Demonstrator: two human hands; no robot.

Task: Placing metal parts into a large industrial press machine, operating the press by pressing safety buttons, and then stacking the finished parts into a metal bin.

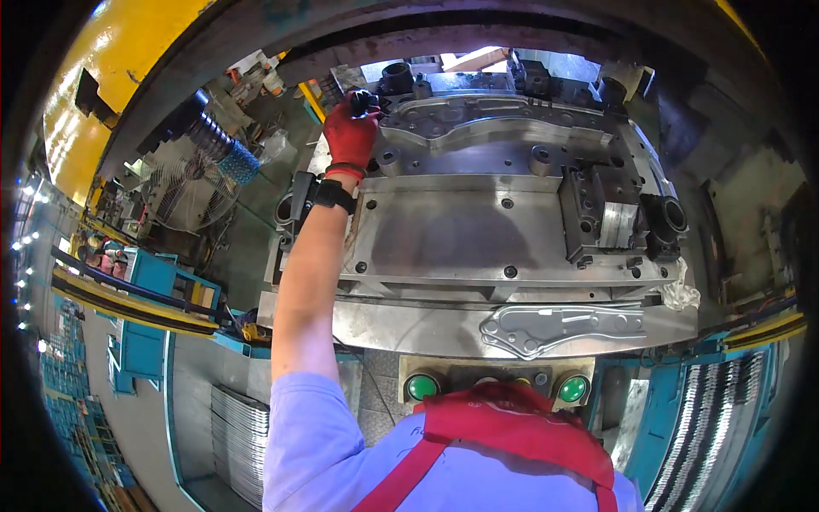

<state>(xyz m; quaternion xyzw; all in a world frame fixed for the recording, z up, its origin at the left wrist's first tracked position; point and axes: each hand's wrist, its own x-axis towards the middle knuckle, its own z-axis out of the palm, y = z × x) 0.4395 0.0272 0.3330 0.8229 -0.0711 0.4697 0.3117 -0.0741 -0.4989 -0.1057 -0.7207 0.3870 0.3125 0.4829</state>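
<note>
My left arm stretches forward to the far left corner of a steel press die (461,230). My left hand (351,136), in a red glove with dark fingertips, is closed beside the left end of a formed metal panel (426,119) lying on the far part of the die. The fingers are curled, and what they hold, if anything, is hidden. A second formed metal panel (559,328), grey and ribbed, lies on the front ledge (384,326), apart from my hand. My right hand is not in view.
Two green buttons (421,387) (573,389) sit on a control box by my chest. Steel blocks and guide bushings (665,220) rise from the die. Stacked panels stand in bins at left (239,439) and right (708,427). A fan (189,192) stands at left.
</note>
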